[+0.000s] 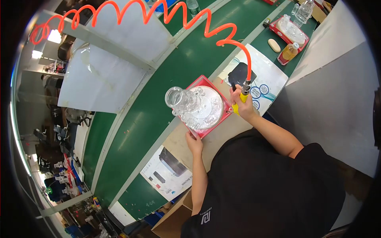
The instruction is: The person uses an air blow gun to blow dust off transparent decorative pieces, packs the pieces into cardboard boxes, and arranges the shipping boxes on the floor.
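Note:
My right hand [245, 107] is wrapped round a yellow air blow gun [243, 100], whose metal fitting joins an orange coiled hose [249, 59]. The gun's nozzle end is beside the right corner of a red square tray [214, 129]. On this tray sits a round white disc [212, 105]. A clear glass vessel [176, 97] with a wide round mouth stands on it, with more clear glass around its base. My left hand [194, 143] grips the tray's near left corner, fingers partly hidden beneath the edge.
A second red tray [301, 45] with glassware stands at the far right, near a bottle with a yellow label [288, 53] and a pale oval object [274, 45]. Printed cardboard [164, 172] lies on the green bench [154, 115]. A grey rail [99, 35] and white sheets are at left.

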Available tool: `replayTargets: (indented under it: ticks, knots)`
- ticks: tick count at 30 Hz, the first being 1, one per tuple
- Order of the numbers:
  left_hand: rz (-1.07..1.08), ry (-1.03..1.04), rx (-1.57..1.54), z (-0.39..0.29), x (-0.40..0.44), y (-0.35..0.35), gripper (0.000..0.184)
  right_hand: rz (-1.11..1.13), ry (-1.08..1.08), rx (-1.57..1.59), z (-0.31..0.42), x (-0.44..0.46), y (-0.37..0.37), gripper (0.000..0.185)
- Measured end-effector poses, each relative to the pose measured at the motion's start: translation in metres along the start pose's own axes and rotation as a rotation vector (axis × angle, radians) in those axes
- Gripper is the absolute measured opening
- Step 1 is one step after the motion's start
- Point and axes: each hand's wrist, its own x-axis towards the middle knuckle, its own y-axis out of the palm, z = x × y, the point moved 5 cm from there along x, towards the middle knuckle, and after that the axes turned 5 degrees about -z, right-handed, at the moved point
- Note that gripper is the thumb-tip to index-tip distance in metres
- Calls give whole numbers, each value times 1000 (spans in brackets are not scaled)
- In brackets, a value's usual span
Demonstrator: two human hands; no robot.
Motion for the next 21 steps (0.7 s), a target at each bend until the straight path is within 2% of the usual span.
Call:
replayTargets:
  ticks: [3,4,7,8,9,11,15,18,19,21]
  knots:
    - [7,-14,-26,11,-9,-6,29,-12,80,-16,-7,10,-4,33]
    - [12,-24,-24,16,-12,-10,28,-15,127,91,-5,14,2,31]
    - [63,-112,21,8,-33,-30,27,-17,181,130,-9,33,15,28]
    - [63,-119,44,7,-40,-36,27,10,82,115,-11,43,22,23]
    - [61,-128,66,7,-46,-40,27,-1,134,166,-20,49,28,22]
    - [59,-148,63,12,-57,-46,28,-24,238,266,-35,60,47,21]
    - [82,-154,41,24,-65,-46,32,-68,265,432,-47,70,102,25]
    - [163,-195,25,14,-61,-53,37,168,306,629,-26,71,127,25]
    - [202,-221,8,4,-61,-59,39,207,253,648,-16,73,123,25]
    - [90,-133,7,-30,-53,-84,42,292,148,678,8,78,101,24]
